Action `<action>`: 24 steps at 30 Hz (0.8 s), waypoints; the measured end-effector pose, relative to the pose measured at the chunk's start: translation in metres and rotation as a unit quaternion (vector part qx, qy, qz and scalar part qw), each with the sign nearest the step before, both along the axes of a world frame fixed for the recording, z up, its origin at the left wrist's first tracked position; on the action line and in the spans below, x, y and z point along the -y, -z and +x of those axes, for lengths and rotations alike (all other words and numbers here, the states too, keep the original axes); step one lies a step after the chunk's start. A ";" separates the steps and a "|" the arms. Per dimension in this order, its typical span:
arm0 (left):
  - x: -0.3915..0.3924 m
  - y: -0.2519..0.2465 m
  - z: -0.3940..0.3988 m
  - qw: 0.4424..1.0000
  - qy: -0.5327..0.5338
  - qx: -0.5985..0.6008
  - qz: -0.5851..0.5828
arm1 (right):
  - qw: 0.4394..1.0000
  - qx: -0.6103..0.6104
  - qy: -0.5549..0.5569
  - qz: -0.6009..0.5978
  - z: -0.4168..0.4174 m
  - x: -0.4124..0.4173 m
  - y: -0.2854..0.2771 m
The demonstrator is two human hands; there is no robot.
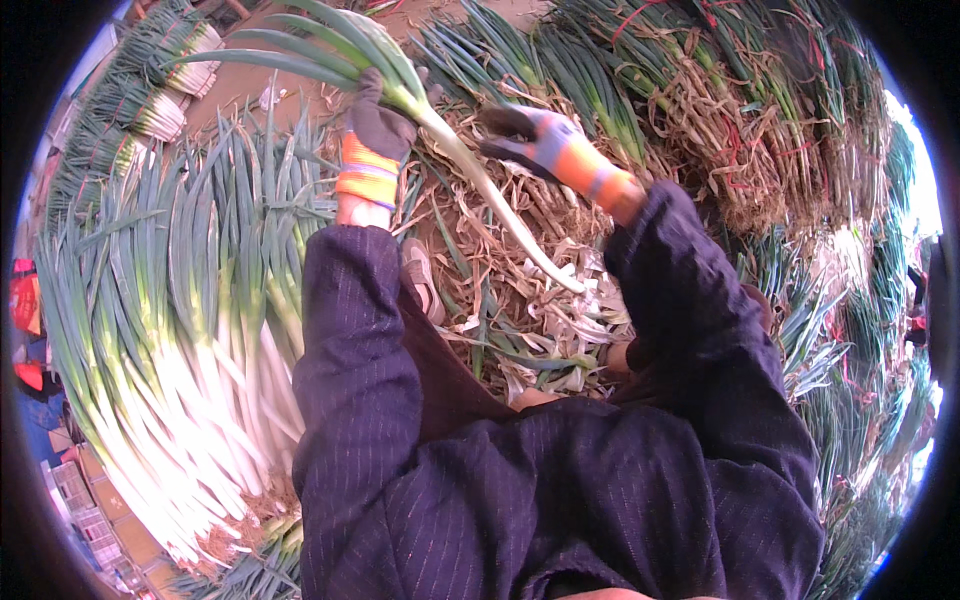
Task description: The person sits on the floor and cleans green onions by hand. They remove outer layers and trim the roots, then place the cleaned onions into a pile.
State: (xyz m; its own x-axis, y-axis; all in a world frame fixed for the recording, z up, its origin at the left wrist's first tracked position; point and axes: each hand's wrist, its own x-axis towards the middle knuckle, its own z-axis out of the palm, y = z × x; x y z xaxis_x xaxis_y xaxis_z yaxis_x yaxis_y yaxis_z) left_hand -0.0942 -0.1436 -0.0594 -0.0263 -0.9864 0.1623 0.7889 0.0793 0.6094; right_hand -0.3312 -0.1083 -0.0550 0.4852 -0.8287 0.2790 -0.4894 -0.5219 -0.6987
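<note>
My left hand [381,124], in a dark-palmed glove with an orange cuff, grips a large green onion [480,180] where its leaves branch from the stalk. The leaves fan out to the upper left, and the pale shank hangs down to the right over the litter. To the right of the shank is my right hand [534,141], gloved alike and slightly blurred. Its fingers are apart, and I see nothing between them. Below both hands lies a heap of dry peeled leaves and husks [487,270].
Green onions with clean white shanks [195,390] lie in a broad pile at my left. Tied bundles [161,112] stand at the upper left. Untrimmed onions with dry leaves and red ties [712,127] fill the upper right. My shoe [421,279] rests beside the litter.
</note>
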 end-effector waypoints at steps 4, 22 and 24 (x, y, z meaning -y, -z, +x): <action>-0.003 -0.007 -0.022 0.994 -0.087 0.041 0.044 | 0.975 0.154 -0.008 0.159 0.054 0.017 -0.009; -0.027 -0.036 -0.045 0.969 -0.106 0.201 0.098 | 0.900 0.291 -0.030 0.323 0.053 0.001 0.015; -0.028 -0.035 -0.043 0.968 -0.067 0.204 0.128 | 0.899 0.286 -0.048 0.328 0.049 0.005 0.018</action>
State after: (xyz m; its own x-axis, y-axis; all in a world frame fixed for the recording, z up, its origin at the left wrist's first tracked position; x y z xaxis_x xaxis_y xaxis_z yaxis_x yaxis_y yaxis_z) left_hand -0.1374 -0.1158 -0.0242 0.0952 -0.9918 -0.0847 0.4715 -0.0300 0.8813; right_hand -0.2823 -0.1129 -0.0733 0.4957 -0.8681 -0.0272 0.0738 0.0733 -0.9946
